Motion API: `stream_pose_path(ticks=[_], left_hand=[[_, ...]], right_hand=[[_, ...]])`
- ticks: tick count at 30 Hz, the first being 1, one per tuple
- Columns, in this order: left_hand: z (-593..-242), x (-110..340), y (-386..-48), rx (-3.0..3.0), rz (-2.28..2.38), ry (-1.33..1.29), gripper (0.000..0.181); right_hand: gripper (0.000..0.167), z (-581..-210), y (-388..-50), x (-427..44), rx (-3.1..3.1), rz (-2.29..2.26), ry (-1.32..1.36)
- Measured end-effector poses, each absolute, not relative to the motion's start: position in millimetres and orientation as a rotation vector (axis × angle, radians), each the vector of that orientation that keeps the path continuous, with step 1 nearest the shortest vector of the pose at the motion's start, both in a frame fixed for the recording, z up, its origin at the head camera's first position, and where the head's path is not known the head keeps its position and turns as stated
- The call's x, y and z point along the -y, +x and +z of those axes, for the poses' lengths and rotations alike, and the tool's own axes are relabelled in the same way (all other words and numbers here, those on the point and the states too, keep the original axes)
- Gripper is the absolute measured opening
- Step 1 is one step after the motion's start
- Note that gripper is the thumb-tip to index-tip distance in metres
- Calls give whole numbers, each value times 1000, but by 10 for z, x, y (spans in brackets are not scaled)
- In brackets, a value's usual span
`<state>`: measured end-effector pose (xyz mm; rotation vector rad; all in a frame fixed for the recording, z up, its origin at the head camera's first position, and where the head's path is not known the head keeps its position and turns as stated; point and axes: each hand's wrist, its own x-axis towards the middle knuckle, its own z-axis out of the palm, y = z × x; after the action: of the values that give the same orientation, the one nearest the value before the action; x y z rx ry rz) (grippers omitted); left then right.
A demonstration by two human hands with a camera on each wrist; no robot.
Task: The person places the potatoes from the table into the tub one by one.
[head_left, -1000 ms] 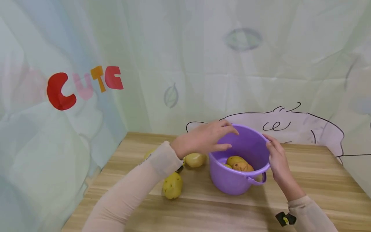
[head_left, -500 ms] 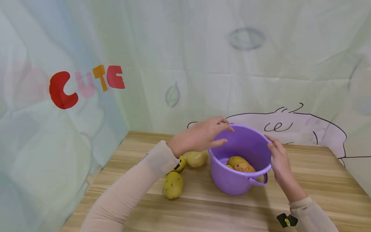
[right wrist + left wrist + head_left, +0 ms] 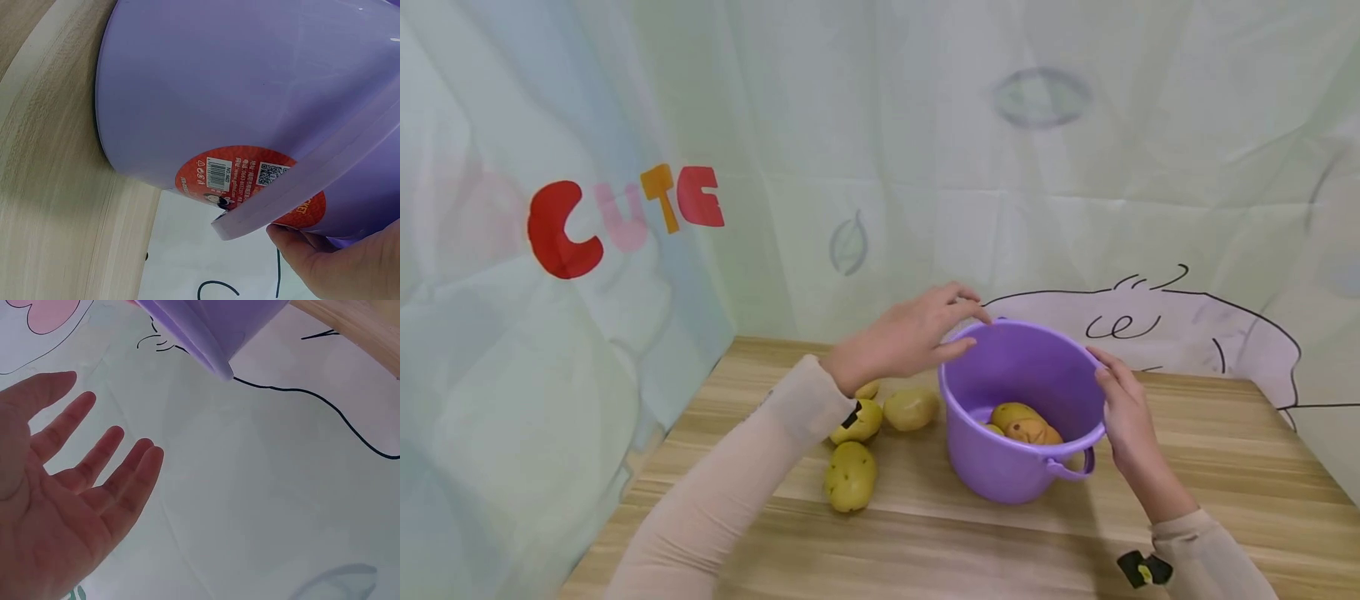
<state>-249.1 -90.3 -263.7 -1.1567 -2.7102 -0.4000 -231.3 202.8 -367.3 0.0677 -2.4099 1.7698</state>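
A purple bucket (image 3: 1000, 467) stands on the table, with several potatoes (image 3: 1018, 425) visible inside. My right hand (image 3: 1126, 412) holds the bucket's right side at the rim; in the right wrist view its thumb (image 3: 290, 247) lies against the wall by the handle (image 3: 312, 175), and its other fingers are hidden. Over the bucket's left rim hovers my left hand (image 3: 902, 337), fingers spread and loosely bent, with nothing in them. The left wrist view shows its palm (image 3: 62, 531) bare, apart from the bucket's rim.
Left of the bucket lie a pale potato (image 3: 912, 409), a yellow potato (image 3: 851, 477), a potato with a dark patch (image 3: 863, 423) and another partly behind the left wrist (image 3: 868, 389). A printed curtain (image 3: 925, 167) hangs behind the wooden table (image 3: 940, 558).
My left hand has moved up and left, out from over the bucket's opening, uncovering more of the potatoes on the table. The right hand and bucket stay nearly in place.
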Motion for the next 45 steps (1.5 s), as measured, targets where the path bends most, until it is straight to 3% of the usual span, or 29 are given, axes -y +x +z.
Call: stream_pose_path(ticks=[45], left_hand=[[-3084, 1225, -2752, 2952, -460, -945, 46]], right_hand=[[49, -3676, -2308, -2028, 2388, 1788, 80]])
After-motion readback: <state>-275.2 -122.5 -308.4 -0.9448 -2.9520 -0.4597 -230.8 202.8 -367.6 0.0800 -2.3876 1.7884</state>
